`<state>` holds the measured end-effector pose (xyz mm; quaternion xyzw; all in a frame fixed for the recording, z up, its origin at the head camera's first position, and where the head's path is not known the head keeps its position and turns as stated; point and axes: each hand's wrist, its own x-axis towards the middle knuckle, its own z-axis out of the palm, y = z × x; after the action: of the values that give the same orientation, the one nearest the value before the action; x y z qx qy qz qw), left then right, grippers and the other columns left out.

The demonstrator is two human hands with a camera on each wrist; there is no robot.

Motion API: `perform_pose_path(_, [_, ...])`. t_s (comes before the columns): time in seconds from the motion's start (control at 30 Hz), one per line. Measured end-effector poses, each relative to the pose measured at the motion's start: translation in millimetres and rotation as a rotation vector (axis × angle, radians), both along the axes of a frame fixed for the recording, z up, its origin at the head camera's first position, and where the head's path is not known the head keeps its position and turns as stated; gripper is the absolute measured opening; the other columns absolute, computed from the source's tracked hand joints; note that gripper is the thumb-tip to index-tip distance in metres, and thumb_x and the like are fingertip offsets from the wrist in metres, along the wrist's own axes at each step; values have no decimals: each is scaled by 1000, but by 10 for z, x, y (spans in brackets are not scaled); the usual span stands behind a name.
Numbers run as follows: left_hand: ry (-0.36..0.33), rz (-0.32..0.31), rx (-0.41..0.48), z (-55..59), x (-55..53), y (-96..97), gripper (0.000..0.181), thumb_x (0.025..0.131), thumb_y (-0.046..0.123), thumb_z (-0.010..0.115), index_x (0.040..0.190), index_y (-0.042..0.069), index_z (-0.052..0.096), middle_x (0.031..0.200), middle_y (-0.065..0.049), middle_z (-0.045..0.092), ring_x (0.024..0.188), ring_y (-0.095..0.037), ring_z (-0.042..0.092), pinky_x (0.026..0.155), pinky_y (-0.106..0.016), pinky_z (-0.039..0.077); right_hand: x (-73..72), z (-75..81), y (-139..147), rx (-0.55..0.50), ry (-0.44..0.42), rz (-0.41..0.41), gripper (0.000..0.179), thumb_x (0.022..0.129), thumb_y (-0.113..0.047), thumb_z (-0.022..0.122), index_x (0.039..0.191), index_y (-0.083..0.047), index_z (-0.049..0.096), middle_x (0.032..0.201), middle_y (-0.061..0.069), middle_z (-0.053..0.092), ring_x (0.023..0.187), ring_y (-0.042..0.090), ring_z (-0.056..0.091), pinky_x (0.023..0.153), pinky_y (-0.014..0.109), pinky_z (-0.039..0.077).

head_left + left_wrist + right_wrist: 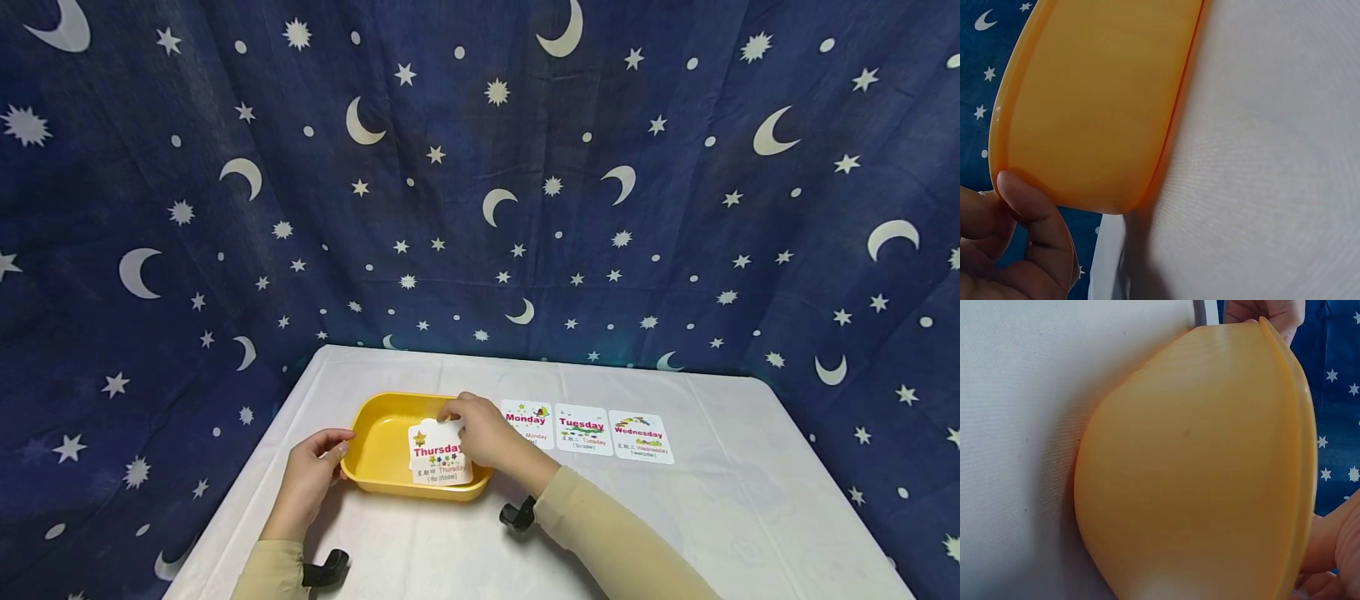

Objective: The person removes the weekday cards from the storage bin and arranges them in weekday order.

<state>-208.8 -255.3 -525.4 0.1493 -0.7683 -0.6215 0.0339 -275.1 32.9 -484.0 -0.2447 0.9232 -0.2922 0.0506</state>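
Observation:
A yellow plastic tray sits on the left part of the table. My left hand pinches its left rim; in the left wrist view the thumb presses on the edge. Over the tray's right half, my right hand holds a white card printed "Thursday" by its upper right side. The card faces me, and it hides part of the tray's inside. From the right wrist view, the tray's outer wall covers the card and most of the right hand.
Three cards lie in a row right of the tray: Monday, partly behind my right hand, then Tuesday and Wednesday. A white cloth covers the table. Behind hangs a dark blue curtain with moons and stars.

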Motion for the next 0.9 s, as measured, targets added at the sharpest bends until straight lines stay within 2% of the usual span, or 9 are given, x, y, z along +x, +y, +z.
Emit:
perform_pose_path(0.13, [-1,3,-4,14,6,3,24,108,2,59,128,-7,68,112,-18,66,66,-14,57,60,-26,54,-11,7,26,-58,-26,-3,41,94,12,61,113,-20,78,102,-5,65,94,15,58,94,33,55])
perform_pose_path(0.33, [-3,9,-11,29,8,10,23,108,1,57,127,-6,69,111,-17,65,67,-13,58,61,-26,55,-35,-10,83,-151,-73,-25,41,94,10,64,114,-21,81,105,-6,69,97,17,60,95,35,54])
perform_pose_path(0.47, [-2,7,-12,25,4,7,23,108,1,57,127,-7,69,112,-18,65,67,-13,58,61,-26,55,-48,8,128,-204,-100,-50,42,91,11,66,113,-21,82,106,-4,71,94,18,60,89,34,54])
perform_pose_path(0.73, [0,2,-8,27,5,6,24,108,2,59,128,-7,68,116,-21,66,67,-13,58,61,-26,55,-62,100,210,-266,-155,-119,41,90,10,72,112,-22,84,108,-2,74,92,20,58,77,30,53])
perform_pose_path(0.9, [0,-1,-7,23,4,5,24,108,2,59,128,-7,68,116,-20,65,67,-14,58,60,-26,55,-76,131,283,-284,-160,-144,40,91,7,73,112,-25,83,111,-3,74,94,21,58,79,31,53])
